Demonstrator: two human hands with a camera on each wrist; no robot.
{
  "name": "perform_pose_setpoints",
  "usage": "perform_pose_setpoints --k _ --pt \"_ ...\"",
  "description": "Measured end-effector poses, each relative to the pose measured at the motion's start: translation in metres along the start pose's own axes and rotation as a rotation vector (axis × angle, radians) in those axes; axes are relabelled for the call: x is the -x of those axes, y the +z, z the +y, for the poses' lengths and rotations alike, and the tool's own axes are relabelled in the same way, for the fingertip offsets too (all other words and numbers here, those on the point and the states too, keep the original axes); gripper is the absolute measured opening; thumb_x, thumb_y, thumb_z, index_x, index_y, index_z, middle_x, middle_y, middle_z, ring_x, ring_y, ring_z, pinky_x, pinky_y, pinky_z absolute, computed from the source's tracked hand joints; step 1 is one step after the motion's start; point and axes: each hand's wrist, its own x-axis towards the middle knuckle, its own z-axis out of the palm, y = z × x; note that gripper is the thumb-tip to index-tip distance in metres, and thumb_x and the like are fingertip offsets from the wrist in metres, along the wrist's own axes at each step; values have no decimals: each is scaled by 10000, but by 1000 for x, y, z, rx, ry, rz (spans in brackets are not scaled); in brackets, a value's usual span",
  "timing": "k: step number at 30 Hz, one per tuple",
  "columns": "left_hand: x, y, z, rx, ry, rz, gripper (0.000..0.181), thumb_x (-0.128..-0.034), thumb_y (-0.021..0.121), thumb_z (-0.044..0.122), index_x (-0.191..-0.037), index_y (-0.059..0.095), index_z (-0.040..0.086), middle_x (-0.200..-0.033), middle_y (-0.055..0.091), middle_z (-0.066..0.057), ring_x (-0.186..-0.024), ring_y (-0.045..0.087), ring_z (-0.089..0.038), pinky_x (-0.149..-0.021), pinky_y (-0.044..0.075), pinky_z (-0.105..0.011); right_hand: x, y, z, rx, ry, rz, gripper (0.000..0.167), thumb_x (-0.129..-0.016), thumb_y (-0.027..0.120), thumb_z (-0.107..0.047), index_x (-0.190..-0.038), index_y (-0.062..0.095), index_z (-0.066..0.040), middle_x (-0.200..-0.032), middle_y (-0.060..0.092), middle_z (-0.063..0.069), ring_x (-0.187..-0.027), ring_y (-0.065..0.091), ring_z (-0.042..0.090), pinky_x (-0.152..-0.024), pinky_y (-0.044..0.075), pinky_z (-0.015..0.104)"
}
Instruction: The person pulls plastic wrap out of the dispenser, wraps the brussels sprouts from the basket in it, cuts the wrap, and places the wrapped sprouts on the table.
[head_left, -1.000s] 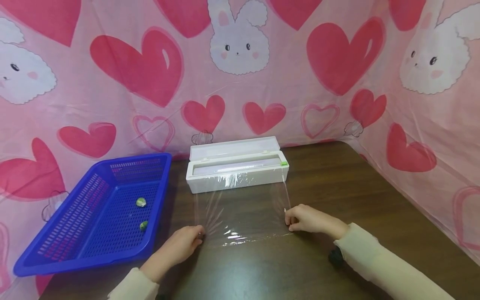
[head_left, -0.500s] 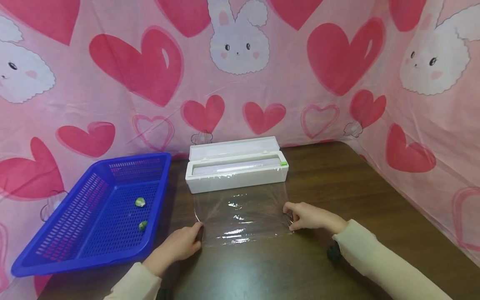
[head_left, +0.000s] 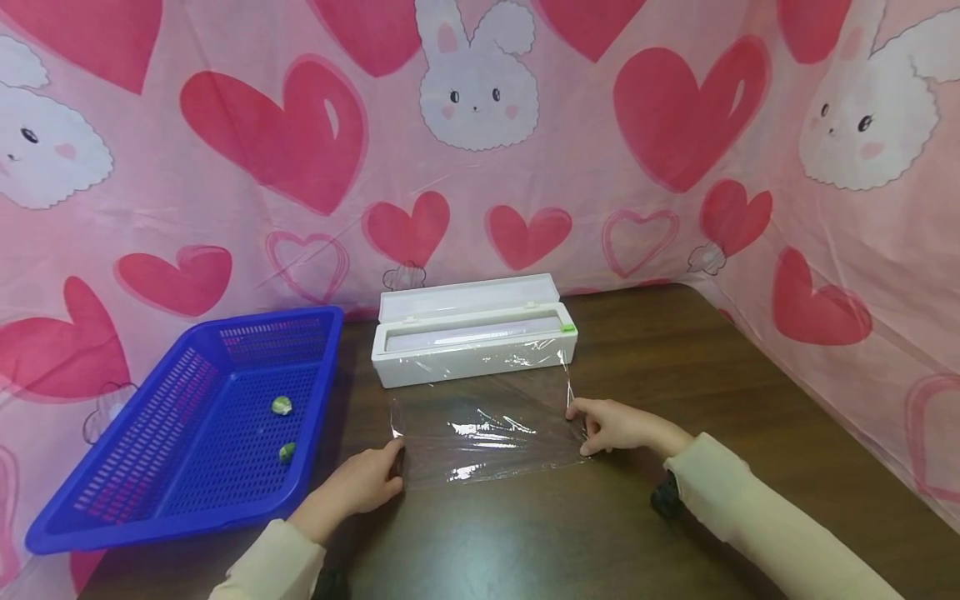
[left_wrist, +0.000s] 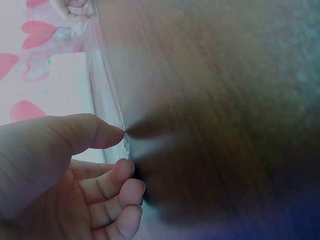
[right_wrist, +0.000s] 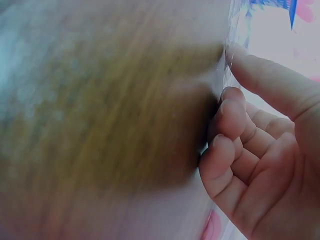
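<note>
A sheet of clear cling film [head_left: 487, 433] stretches toward me from a white cling film box [head_left: 480, 358] whose lid stands up at the back. My left hand [head_left: 356, 483] holds the sheet's near left corner, thumb and fingers curled at its edge. The right hand [head_left: 618, 427] grips the opposite near corner in the same way. In the left wrist view, the film edge [left_wrist: 112, 90] passes between thumb and fingertips; the right wrist view shows the film [right_wrist: 230, 60] at the thumb tip. A green slider [head_left: 567, 327] sits at the box's right end.
Left of the box stands a blue plastic basket [head_left: 180, 521] with two small green-and-white vegetables [head_left: 281, 406] inside. All of this is on a dark wooden table [head_left: 525, 542]. A pink cloth with hearts and rabbits [head_left: 480, 183] hangs behind and at the right.
Both hands have moved slightly away from me along the film's sides, thumb and fingers spreading a little. The sheet's wrinkles and glare have shifted. Box and basket stay put.
</note>
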Motion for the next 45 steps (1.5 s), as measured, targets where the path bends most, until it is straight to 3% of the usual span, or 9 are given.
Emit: perform_pose_setpoints --k 8,19,24,27,30,36,41,45 --pt "1 0 0 14 23 8 483 -795 671 114 -1209 487 -53 -967 631 -191 -840 614 -315 -740 471 -470 1 0 0 -17 22 2 424 -764 727 -41 -1110 482 -24 -613 500 -11 -469 451 105 -445 377 251" --pt "2 3 -3 23 12 26 482 -793 684 120 -1200 490 -50 -940 629 -173 -818 610 -305 -738 471 -470 0 2 0 -16 35 12 426 -762 734 -56 -1106 482 -42 -617 491 -4 -468 444 111 -435 375 257" --pt "6 0 -2 67 48 56 440 -809 683 126 -1182 492 -11 -723 562 -34 -628 534 -192 -582 447 -379 0 2 0 -27 63 6 429 -765 733 -60 -1113 482 -57 -631 500 2 -485 449 123 -445 378 269" --pt "11 -10 3 96 79 83 438 -825 669 129 -1203 489 1 -627 457 47 -541 433 -122 -502 380 -311 0 1 -1 -34 79 2 429 -769 730 -64 -1119 482 -64 -638 505 7 -494 451 130 -452 382 277" --pt "16 -24 10 135 134 95 458 -854 642 149 -1250 471 -7 -643 478 79 -538 441 -84 -499 391 -278 1 0 -1 -36 81 3 432 -768 731 -68 -1121 482 -67 -638 507 9 -493 454 132 -452 389 281" --pt "28 -59 19 262 342 125 434 -907 591 168 -1282 449 2 -729 535 100 -567 455 -20 -508 414 -233 2 0 -2 -34 77 2 441 -768 734 -72 -1125 476 -63 -628 503 2 -484 452 129 -447 393 278" --pt "36 -85 16 286 405 264 383 -899 600 126 -1255 491 35 -756 528 110 -604 467 -28 -523 420 -233 1 0 -2 -47 83 -1 435 -768 732 -66 -1119 475 -68 -632 506 9 -486 452 137 -448 391 284" --pt "40 -100 6 261 419 397 388 -868 620 45 -1242 514 43 -870 553 73 -767 531 -83 -617 459 -264 1 0 -2 -49 88 -2 429 -772 729 -62 -1117 475 -78 -638 506 12 -487 453 136 -448 395 286"
